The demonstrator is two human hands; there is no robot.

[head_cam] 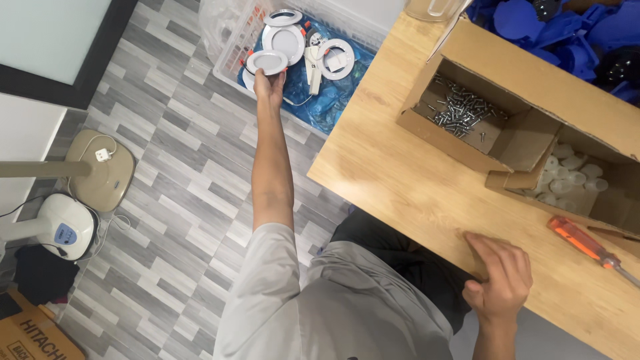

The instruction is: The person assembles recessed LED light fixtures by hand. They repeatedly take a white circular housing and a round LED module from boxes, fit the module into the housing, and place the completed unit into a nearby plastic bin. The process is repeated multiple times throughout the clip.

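My left hand (269, 83) reaches far out over the floor and grips a round white downlight (267, 62) at the edge of a clear plastic crate (230, 37). Several more white downlights (283, 39) lie in that crate on blue plastic. My right hand (501, 275) rests flat on the near edge of the wooden table (407, 180), fingers spread, holding nothing. An orange-handled screwdriver (587, 245) lies on the table to its right.
An open cardboard box (527, 143) on the table holds silver screws (460, 107) in one compartment and small white caps (567, 177) in another. Blue plastic parts (553, 30) pile at the back right. A fan base (100, 170) and a white appliance (63, 227) stand on the grey floor at left.
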